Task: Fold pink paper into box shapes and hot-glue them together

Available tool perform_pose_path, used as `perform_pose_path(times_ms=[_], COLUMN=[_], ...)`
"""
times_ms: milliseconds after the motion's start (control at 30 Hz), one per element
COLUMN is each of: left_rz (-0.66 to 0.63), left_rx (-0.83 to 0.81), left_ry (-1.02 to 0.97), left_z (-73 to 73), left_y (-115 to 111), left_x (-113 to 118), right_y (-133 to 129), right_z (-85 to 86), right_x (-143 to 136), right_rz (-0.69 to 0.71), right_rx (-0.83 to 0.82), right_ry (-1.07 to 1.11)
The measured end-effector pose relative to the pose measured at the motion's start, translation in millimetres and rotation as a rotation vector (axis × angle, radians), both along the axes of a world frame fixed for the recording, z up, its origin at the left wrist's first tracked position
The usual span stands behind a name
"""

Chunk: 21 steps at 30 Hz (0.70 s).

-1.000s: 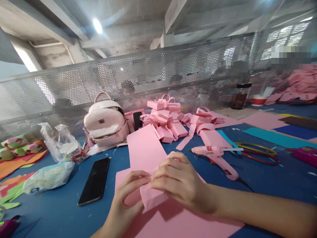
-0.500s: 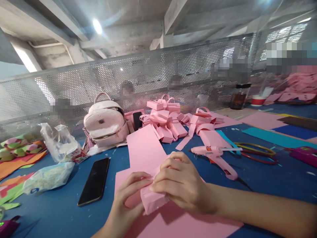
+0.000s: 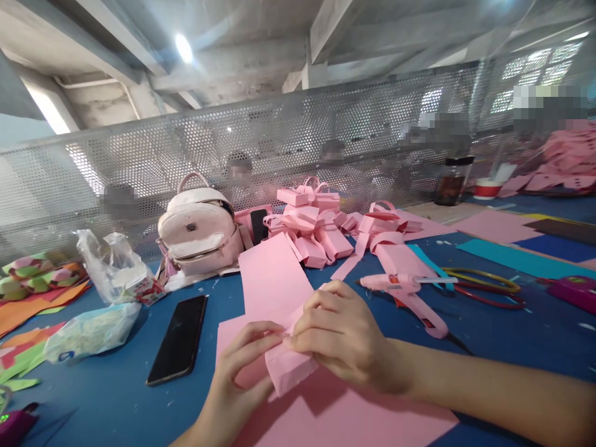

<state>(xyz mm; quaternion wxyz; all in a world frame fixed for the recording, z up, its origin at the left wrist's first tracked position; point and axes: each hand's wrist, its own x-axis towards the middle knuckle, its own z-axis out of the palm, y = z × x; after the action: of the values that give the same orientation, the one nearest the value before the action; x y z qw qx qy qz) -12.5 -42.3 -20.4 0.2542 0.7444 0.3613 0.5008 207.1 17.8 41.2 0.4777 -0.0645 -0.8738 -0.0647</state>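
A small pink paper box (image 3: 289, 370) is held between my two hands above pink paper sheets (image 3: 367, 413). My left hand (image 3: 246, 366) grips its left side, fingertips on the upper edge and thumb underneath. From the right, my right hand (image 3: 338, 335) wraps curled fingers over the top of the box. The fingertips of both hands meet near the upper edge, and most of the box's far side is hidden behind them. A pink glue gun (image 3: 407, 295) lies to the right of my right hand.
A black phone (image 3: 178, 340) lies left of my hands. Behind stand a pale backpack (image 3: 198, 233) and a heap of pink paper boxes (image 3: 310, 220). Plastic bags (image 3: 93, 332) sit at the left; a dark jar (image 3: 452, 181) stands back right. A perforated metal screen (image 3: 279, 136) closes the far side.
Both hands keep their grip on the paper box. The box and my right hand have shifted very slightly upward; the rest stays in place.
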Motion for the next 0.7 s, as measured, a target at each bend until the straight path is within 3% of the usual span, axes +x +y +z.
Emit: perform_pose_path(times_ms=[333, 700], left_rz=[0.016, -0.090], left_rx=[-0.012, -0.159], left_ry=[0.007, 0.086], left_z=[-2.4, 5.7], left_y=[2.1, -0.4], left_x=[-2.0, 3.4], right_y=[4.0, 0.3], right_z=[-3.8, -7.8], right_x=[-2.8, -1.0], right_rz=[-0.043, -0.037], right_rx=[0.055, 0.117], right_ry=[-0.071, -0.066])
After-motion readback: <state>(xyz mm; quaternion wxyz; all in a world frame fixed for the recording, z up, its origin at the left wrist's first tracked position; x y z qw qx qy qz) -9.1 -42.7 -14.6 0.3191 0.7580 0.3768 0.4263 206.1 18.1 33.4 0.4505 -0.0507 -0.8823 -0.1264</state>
